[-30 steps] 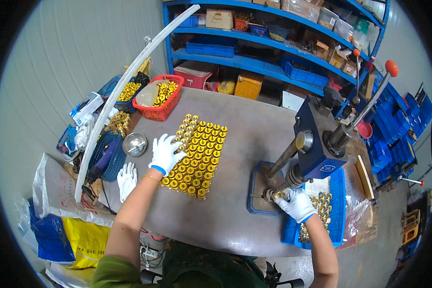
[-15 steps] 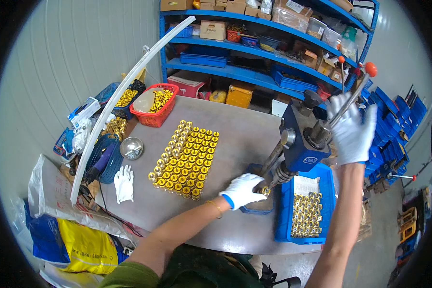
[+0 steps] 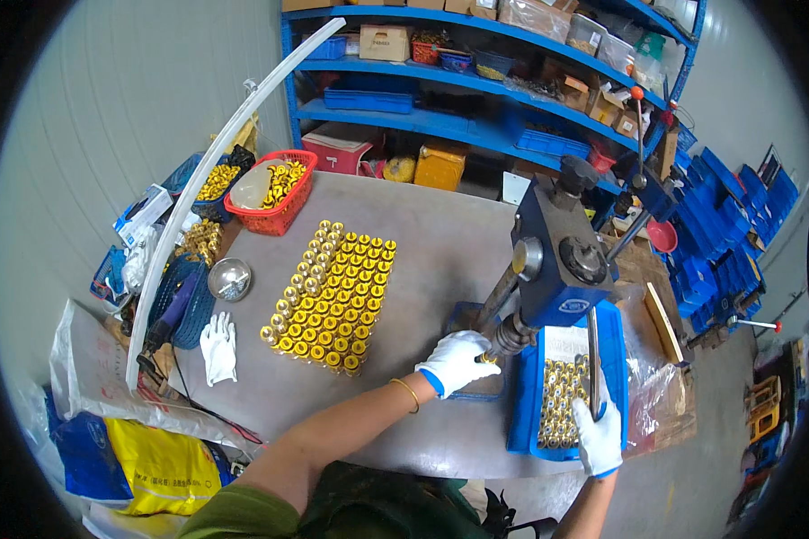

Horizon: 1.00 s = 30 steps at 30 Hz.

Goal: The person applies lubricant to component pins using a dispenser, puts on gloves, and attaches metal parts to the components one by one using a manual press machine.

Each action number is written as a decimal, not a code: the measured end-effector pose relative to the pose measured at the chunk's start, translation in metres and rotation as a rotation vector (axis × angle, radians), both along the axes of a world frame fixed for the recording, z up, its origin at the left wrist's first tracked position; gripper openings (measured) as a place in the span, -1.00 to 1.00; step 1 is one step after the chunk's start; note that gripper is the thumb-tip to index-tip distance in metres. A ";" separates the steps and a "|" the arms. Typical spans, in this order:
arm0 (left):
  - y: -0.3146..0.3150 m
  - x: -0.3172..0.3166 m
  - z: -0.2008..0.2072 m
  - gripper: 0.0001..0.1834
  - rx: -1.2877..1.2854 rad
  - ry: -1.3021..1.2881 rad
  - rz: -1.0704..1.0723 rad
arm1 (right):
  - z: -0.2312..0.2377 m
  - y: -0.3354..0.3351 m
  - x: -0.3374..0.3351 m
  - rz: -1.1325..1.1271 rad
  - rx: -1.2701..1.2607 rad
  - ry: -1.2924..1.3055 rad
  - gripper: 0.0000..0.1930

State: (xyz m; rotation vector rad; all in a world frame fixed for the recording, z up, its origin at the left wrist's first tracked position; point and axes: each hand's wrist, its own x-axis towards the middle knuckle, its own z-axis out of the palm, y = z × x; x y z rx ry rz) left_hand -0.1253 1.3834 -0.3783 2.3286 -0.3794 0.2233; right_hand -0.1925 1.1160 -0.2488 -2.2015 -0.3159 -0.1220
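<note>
My left hand [image 3: 457, 363], in a white glove, closes round a small brass fitting [image 3: 488, 357] on the base of a blue hand press [image 3: 559, 274]. The press's ram [image 3: 514, 334] is right beside my fingertips, over the fitting. My gloved right hand [image 3: 599, 437] is wrapped round the lower end of the press's metal lever [image 3: 593, 359], which points down toward me. Its knob is hidden in my grip. Beneath that hand, a blue tray [image 3: 523, 422] holds rows of brass fittings [image 3: 559, 404].
Rows of brass fittings with yellow tops [image 3: 342, 305] stand mid-table. Left of them are a metal bowl [image 3: 230, 279], a spare white glove [image 3: 218, 349] and a red basket [image 3: 298, 199] of yellow parts. A second press lever [image 3: 639, 135] rises behind. Blue shelving [image 3: 458, 76] stands at the back.
My right hand has come down from the raised lever's side to low over the tray, swinging the lever down with it. My left hand stays at the press base.
</note>
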 end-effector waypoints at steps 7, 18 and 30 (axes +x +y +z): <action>0.002 -0.005 0.014 -0.40 0.073 0.060 0.009 | -0.008 -0.005 0.009 -0.057 -0.030 0.259 -0.52; 0.000 -0.002 0.010 -0.47 -0.022 -0.011 -0.013 | 0.001 0.000 0.011 -0.137 0.187 0.417 -0.61; -0.001 -0.017 0.037 -0.55 -0.047 0.021 0.046 | 0.216 -0.001 0.093 0.916 1.244 -0.026 -0.50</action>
